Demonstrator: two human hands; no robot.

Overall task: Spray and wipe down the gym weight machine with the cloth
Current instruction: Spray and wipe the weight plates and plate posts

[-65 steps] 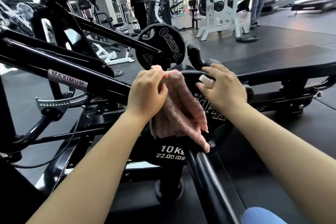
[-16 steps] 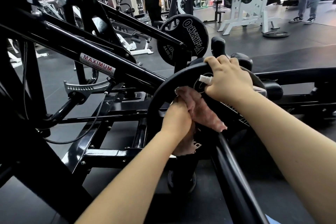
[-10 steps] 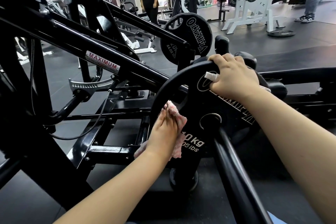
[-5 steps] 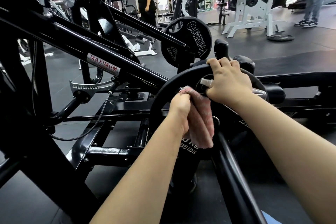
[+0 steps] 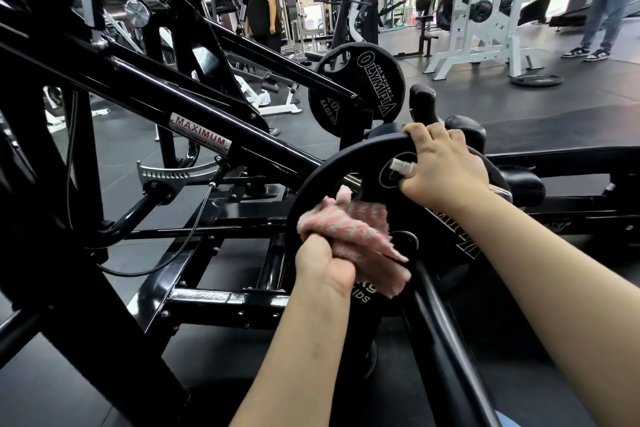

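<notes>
A black 10 kg weight plate (image 5: 322, 180) stands upright on the black weight machine (image 5: 145, 94), right in front of me. My left hand (image 5: 323, 262) grips a bunched pink cloth (image 5: 353, 227) and presses it against the plate's face, left of its hub. My right hand (image 5: 441, 166) curls over the plate's top rim and also holds a small white spray bottle (image 5: 401, 166), whose nozzle pokes out to the left. The bottle's body is hidden inside the hand.
A second black plate (image 5: 356, 90) marked OLYMPIA hangs on the machine behind. A black bar (image 5: 446, 340) runs from the hub toward me. A white rack (image 5: 474, 10) and a loose plate (image 5: 536, 80) lie far right. People stand at the back.
My left hand has slid the cloth down the plate's face, from near the rim toward the hub. My right hand has stayed on the top rim with the spray bottle.
</notes>
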